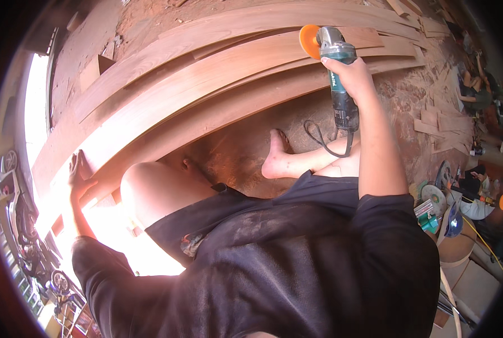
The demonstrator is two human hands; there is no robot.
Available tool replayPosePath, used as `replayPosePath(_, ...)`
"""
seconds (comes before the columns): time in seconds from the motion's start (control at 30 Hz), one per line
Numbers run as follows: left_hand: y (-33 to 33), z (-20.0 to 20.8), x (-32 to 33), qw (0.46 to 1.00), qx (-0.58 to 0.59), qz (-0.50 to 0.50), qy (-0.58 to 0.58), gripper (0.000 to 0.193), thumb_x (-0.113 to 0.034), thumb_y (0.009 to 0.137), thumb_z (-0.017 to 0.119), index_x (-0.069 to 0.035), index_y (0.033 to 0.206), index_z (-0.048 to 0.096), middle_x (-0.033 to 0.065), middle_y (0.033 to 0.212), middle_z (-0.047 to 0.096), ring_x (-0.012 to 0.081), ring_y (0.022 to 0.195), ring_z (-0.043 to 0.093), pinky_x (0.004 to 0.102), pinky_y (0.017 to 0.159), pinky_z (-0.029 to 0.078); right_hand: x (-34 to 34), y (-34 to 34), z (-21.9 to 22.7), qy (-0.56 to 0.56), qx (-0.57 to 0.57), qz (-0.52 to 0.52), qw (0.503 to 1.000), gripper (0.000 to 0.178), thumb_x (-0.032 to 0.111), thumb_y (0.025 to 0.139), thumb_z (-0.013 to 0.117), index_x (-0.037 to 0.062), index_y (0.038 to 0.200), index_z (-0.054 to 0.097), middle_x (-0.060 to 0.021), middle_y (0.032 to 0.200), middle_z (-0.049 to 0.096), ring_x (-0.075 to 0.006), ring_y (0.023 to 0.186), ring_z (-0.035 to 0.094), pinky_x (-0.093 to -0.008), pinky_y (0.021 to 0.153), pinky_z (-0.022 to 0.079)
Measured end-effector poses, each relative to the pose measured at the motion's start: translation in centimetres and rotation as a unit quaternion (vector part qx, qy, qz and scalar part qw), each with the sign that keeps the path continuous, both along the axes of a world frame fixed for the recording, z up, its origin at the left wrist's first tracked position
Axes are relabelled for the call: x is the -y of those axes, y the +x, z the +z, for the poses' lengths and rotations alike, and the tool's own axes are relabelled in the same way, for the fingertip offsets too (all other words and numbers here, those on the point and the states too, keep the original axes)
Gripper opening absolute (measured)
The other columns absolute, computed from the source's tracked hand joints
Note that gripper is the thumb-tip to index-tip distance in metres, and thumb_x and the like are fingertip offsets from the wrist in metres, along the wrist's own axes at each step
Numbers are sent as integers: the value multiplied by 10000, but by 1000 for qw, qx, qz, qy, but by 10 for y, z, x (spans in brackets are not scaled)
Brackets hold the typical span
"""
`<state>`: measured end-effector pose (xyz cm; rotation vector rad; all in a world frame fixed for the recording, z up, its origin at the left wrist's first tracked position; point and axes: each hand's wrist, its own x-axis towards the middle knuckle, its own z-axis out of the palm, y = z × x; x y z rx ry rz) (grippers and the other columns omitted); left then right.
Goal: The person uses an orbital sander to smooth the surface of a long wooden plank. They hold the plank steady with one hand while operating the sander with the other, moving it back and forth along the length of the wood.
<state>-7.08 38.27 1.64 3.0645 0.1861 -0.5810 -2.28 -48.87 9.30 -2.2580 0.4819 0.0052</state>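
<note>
My right hand [350, 79] is wrapped round the body of a teal and black angle grinder [341, 104]. The grinder stands nearly upright in the picture, its metal head at the top with an orange disc [309, 41] on the left side. Its disc is over the far right part of the long wooden boards; whether it touches them I cannot tell. A black cord [319, 141] loops below the handle. My left hand [79, 183] lies with fingers spread on the near left end of a pale wooden board [167, 107], in bright glare.
More long planks [251, 25] lie behind. Thin wood offcuts [446, 127] are heaped at the right. Power tools, one with a teal body [429, 217], lie near my right elbow. Motorbikes [20, 208] stand at the left. Another person [477, 84] sits at the far right.
</note>
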Motion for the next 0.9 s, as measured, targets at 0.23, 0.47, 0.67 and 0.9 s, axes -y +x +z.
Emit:
replayPosePath(0.23,45,-60,2,986,123,115,-16,676,-613,1115,342,-184,1628,448,88,1723,381,369,1643,183,475,1335,140,-41,61,-33,-102,-104,92,985,625,528,780,832,24,1148,796,-201,1022,786,-299,945,759,-405,878,568)
replayPosePath(0.47,32,-62,61,953,218,194,80,693,-691,1066,364,-324,1651,415,51,1761,313,340,1652,178,788,1221,108,-158,49,-22,-137,-170,168,961,662,555,764,817,24,1157,772,-184,1078,794,-320,1018,773,-417,910,589)
replayPosePath(0.67,37,-50,81,952,200,218,81,710,-723,1046,374,-355,1653,409,31,1775,284,333,1657,170,788,1219,108,-291,25,-2,-160,-162,283,932,718,546,749,796,-1,1209,724,-225,1115,781,-359,1068,766,-447,942,597)
replayPosePath(0.9,31,-59,60,951,218,207,67,718,-733,1041,378,-347,1645,426,35,1769,297,343,1655,169,784,1220,97,-254,32,-8,-188,-163,269,930,681,574,744,812,65,1195,775,-209,1109,793,-337,1053,769,-449,944,585)
